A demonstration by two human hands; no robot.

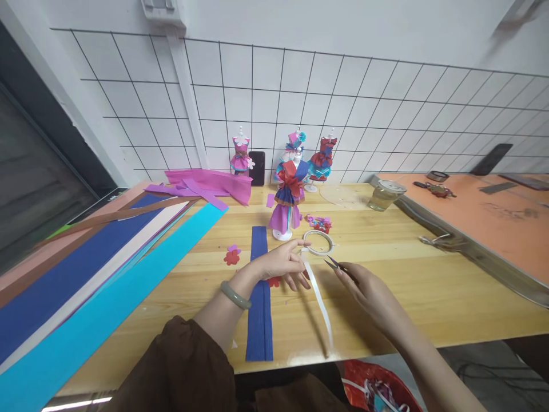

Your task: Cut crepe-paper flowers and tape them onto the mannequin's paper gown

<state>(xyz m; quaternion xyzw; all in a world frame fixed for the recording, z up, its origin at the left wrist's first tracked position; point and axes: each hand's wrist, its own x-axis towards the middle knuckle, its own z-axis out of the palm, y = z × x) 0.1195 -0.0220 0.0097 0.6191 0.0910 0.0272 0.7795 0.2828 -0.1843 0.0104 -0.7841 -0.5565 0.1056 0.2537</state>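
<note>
My left hand (281,262), a bracelet at its wrist, pinches the upper end of a white strip of tape (318,300). The strip hangs in a curve toward the table's front edge. Just beyond my fingertips lies a roll of double-sided tape (318,242). My right hand (364,286) is closed around small scissors (334,264), with their slightly parted blades pointing left toward the strip. Beneath my left forearm lies a blue crepe paper strip (259,326). A red paper flower (275,281) is partly hidden under that hand.
A paper-dressed mini mannequin (288,197) stands ahead, with several more behind it near a phone (257,167). Long coloured paper strips (141,269) cover the left side. Red and purple paper flowers (232,256) lie left of the blue strip. A cup (383,195) stands right.
</note>
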